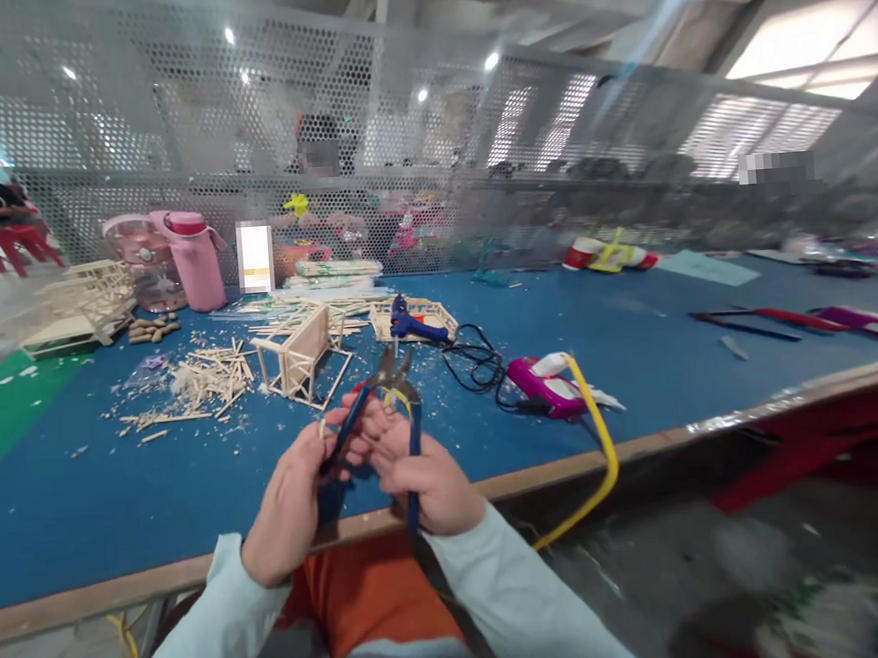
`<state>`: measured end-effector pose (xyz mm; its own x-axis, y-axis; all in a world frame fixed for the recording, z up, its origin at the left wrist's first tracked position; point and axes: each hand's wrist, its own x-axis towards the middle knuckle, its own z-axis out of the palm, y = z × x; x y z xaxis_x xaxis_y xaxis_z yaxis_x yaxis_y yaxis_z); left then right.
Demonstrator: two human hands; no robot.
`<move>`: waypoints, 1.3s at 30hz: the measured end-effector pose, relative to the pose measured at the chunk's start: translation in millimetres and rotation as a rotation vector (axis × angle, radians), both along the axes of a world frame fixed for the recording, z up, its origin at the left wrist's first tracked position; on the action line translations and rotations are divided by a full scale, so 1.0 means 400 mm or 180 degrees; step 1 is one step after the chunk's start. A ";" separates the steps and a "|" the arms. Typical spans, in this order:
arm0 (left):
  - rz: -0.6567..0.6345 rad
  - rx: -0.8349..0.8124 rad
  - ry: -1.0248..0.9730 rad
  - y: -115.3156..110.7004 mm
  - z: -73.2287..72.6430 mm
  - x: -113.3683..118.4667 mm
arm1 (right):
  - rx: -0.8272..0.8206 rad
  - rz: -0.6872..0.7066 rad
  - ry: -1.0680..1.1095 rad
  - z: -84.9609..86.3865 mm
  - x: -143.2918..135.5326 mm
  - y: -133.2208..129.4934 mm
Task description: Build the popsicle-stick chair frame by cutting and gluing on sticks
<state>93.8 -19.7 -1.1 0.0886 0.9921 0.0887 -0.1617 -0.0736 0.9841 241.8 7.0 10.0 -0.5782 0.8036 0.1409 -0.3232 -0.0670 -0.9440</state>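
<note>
Blue-handled cutting pliers [393, 372] are held above the table's front edge, jaws pointing away from me and handles spread apart. My right hand [439, 479] is wrapped around the right handle, with its fingers reaching across between the handles. At the left handle, my left hand [292, 490] has its fingers curled against the grip. A small pale sliver shows by its fingertips; whether it is a piece of stick I cannot tell. Beyond the hands, a small wooden stick frame [306, 353] stands on the blue table [196, 506]. A blue glue gun [420, 325] lies behind the pliers.
Loose short sticks [213, 380] and scraps lie left of the frame. A purple glue gun [552, 386] and a yellow cable [604, 438] are on the right. Behind stand a pink thermos [198, 261], a clear jug [152, 259] and a stick model [81, 309], before a perforated metal screen [245, 132].
</note>
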 end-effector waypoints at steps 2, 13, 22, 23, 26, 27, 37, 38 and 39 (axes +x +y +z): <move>0.0112 -0.0082 -0.0027 0.007 -0.002 -0.012 | 0.0328 -0.0206 -0.0383 0.026 0.035 0.017; 0.0352 -0.0177 0.0389 0.011 -0.011 -0.027 | 0.2159 -0.0149 -0.4261 0.093 0.050 0.019; 0.0313 -0.0060 0.0671 0.009 -0.007 -0.034 | 0.2245 -0.0143 -0.4313 0.100 0.039 0.018; 0.0316 -0.0050 0.0698 0.009 -0.007 -0.034 | 0.2274 -0.0155 -0.4310 0.101 0.040 0.017; 0.0329 -0.0020 0.0768 0.008 -0.008 -0.034 | 0.2309 -0.0187 -0.4237 0.100 0.040 0.017; 0.0336 -0.0013 0.0791 0.008 -0.008 -0.034 | 0.2298 -0.0187 -0.4187 0.098 0.040 0.017; 0.0398 0.0187 0.1095 -0.001 -0.009 -0.030 | 0.2417 -0.0172 -0.4001 0.087 0.046 0.019; 0.0400 0.0217 0.1142 -0.003 -0.010 -0.029 | 0.2394 -0.0159 -0.3996 0.085 0.047 0.018; 0.0412 0.0238 0.1200 -0.004 -0.011 -0.028 | 0.2370 -0.0148 -0.4005 0.084 0.047 0.016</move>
